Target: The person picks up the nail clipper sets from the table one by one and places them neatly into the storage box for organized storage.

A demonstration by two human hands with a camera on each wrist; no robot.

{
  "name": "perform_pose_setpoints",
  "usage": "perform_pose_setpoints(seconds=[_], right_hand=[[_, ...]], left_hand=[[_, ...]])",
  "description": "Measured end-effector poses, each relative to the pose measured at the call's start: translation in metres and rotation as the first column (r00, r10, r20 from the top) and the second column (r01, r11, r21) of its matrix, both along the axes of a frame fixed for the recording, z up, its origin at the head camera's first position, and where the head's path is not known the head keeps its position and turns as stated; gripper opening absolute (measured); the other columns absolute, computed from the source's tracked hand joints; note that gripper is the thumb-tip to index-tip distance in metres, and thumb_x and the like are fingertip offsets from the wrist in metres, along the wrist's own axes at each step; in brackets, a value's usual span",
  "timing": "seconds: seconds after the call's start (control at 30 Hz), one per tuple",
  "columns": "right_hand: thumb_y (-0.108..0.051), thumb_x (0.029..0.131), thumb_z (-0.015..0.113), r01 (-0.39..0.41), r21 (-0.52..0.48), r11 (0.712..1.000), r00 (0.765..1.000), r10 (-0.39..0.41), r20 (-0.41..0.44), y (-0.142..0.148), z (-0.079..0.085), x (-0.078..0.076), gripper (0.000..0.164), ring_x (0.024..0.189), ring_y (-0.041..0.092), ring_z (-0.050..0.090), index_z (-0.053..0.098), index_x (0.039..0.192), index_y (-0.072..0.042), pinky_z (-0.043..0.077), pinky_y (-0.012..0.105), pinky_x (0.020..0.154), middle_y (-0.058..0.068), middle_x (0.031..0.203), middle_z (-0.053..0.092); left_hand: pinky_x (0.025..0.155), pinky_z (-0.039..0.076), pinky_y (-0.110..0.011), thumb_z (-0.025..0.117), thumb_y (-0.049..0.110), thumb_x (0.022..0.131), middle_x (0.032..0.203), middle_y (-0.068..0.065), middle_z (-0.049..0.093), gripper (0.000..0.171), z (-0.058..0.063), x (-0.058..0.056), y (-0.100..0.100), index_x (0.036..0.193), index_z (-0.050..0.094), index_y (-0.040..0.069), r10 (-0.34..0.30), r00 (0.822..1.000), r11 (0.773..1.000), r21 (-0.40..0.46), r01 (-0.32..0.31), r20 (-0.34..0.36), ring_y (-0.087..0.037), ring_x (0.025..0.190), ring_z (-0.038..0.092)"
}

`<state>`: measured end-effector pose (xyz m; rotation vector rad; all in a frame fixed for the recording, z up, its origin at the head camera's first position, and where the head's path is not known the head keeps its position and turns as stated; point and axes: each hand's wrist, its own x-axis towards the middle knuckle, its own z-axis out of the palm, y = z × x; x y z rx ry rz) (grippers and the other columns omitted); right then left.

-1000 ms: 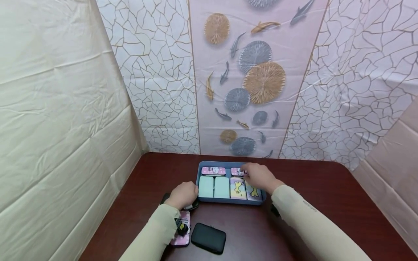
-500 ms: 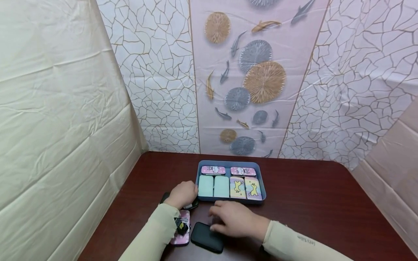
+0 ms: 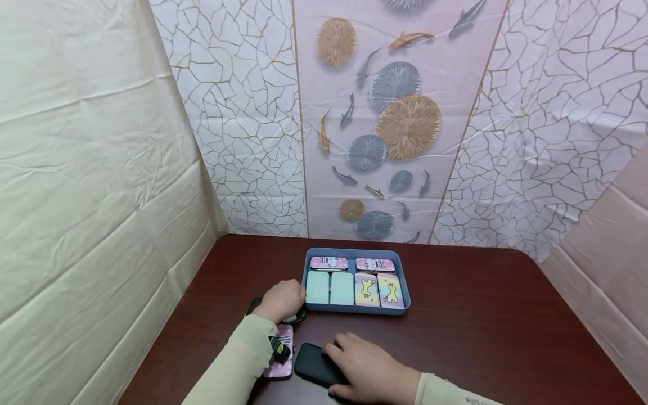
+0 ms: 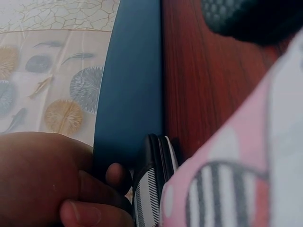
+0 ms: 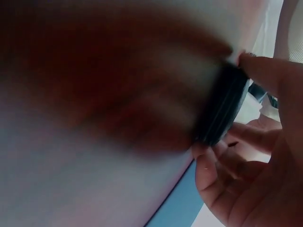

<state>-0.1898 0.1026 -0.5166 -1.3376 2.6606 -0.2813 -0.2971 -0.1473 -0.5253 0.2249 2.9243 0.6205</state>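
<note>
Our half-spread right fingers [image 3: 335, 356] pinch the black case [image 3: 315, 365], seven o'clock from the tray [image 3: 329, 308]; uneven pressure could slip it; left hand [image 3: 282, 301] unclear.

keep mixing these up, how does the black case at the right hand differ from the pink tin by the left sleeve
The black case looks plain; the pink tin bears a striped print. The right hand grips the black case, while the left sleeve partly hides the pink tin. Both are outside the blue tray.
</note>
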Motion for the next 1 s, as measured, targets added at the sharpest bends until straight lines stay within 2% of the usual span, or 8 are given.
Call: perform_pose_setpoints(seconds=[0.17, 0.4, 0.5, 0.63, 0.73, 0.8, 0.87, 1.0], right_hand=[[-0.058, 0.096, 0.081, 0.121, 0.043, 0.992, 0.991, -0.123, 0.054, 0.007, 0.004, 0.002, 0.061, 0.094, 0.005, 0.051, 0.064, 0.142, -0.021, 0.052, 0.032, 0.075, -0.005, 0.118, 0.06], [-0.059, 0.092, 0.084, 0.266, 0.141, 0.954, 0.963, -0.268, -0.001, 0.015, 0.016, 0.009, 0.066, 0.081, 0.013, 0.064, 0.068, 0.131, -0.008, 0.059, 0.039, 0.07, 0.005, 0.094, 0.067], [-0.059, 0.095, 0.082, 0.262, 0.143, 0.954, 0.956, -0.277, 0.097, 0.014, 0.021, 0.018, 0.067, 0.07, 0.011, 0.062, 0.067, 0.134, -0.007, 0.057, 0.037, 0.065, 0.001, 0.084, 0.067], [-0.048, 0.101, 0.08, 0.138, 0.09, 0.986, 0.951, -0.157, 0.267, 0.008, 0.025, 0.03, 0.061, 0.065, 0.002, 0.059, 0.061, 0.148, -0.013, 0.054, 0.03, 0.063, -0.011, 0.078, 0.065], [-0.042, 0.106, 0.075, -0.034, 0.025, 0.999, 0.955, 0.025, 0.295, 0.005, 0.025, 0.033, 0.058, 0.078, -0.005, 0.064, 0.058, 0.155, -0.017, 0.054, 0.023, 0.07, -0.015, 0.095, 0.074], [-0.043, 0.108, 0.071, -0.147, -0.023, 0.989, 0.958, 0.148, 0.246, 0.005, 0.024, 0.031, 0.053, 0.092, -0.007, 0.066, 0.059, 0.154, -0.019, 0.054, 0.019, 0.076, -0.015, 0.112, 0.076], [-0.04, 0.109, 0.071, -0.221, -0.076, 0.972, 0.956, 0.232, 0.178, 0.008, 0.023, 0.025, 0.047, 0.103, -0.008, 0.064, 0.063, 0.151, -0.02, 0.054, 0.017, 0.08, -0.014, 0.125, 0.074], [-0.032, 0.102, 0.082, -0.24, -0.149, 0.959, 0.969, 0.247, 0.027, 0.016, 0.02, 0.007, 0.045, 0.11, -0.004, 0.059, 0.067, 0.144, -0.025, 0.054, 0.019, 0.088, -0.016, 0.126, 0.066]], left_hand=[[0.062, 0.047, -0.038, 0.05, 0.025, 0.117, 0.067, -0.005, 0.052, 0.047, 0.003, 0.0, 0.002, 0.073, 0.063, 0.014, -0.014, 1.0, 1.0, -0.016, 0.014, -0.01, -0.02, 0.06, 0.054], [0.059, 0.043, -0.037, 0.048, 0.025, 0.117, 0.064, -0.004, 0.05, 0.05, 0.004, 0.0, 0.002, 0.069, 0.058, 0.014, 0.0, 1.0, 1.0, -0.011, 0.0, 0.014, -0.021, 0.057, 0.051], [0.059, 0.042, -0.037, 0.047, 0.025, 0.116, 0.064, -0.004, 0.048, 0.05, 0.002, -0.001, 0.001, 0.068, 0.056, 0.014, 0.002, 1.0, 1.0, -0.011, -0.002, 0.012, -0.021, 0.057, 0.049], [0.061, 0.045, -0.038, 0.047, 0.026, 0.116, 0.065, -0.004, 0.05, 0.05, 0.0, -0.003, 0.0, 0.069, 0.058, 0.014, 0.001, 1.0, 1.0, -0.02, -0.001, 0.007, -0.021, 0.058, 0.052], [0.064, 0.047, -0.039, 0.047, 0.028, 0.117, 0.068, -0.005, 0.053, 0.048, 0.0, -0.004, 0.0, 0.073, 0.062, 0.014, 0.005, 1.0, 1.0, -0.025, -0.005, 0.01, -0.021, 0.061, 0.055], [0.066, 0.049, -0.04, 0.048, 0.028, 0.117, 0.069, -0.006, 0.055, 0.046, 0.0, -0.004, -0.001, 0.075, 0.064, 0.014, 0.008, 1.0, 1.0, -0.022, -0.007, 0.013, -0.021, 0.063, 0.057], [0.066, 0.049, -0.04, 0.049, 0.029, 0.116, 0.07, -0.006, 0.056, 0.046, 0.0, -0.004, -0.001, 0.076, 0.065, 0.014, 0.011, 1.0, 1.0, -0.018, -0.011, 0.018, -0.021, 0.064, 0.058], [0.066, 0.049, -0.04, 0.049, 0.028, 0.116, 0.069, -0.006, 0.055, 0.047, -0.001, -0.004, -0.001, 0.075, 0.065, 0.014, 0.006, 1.0, 1.0, -0.016, -0.006, 0.01, -0.021, 0.063, 0.058]])
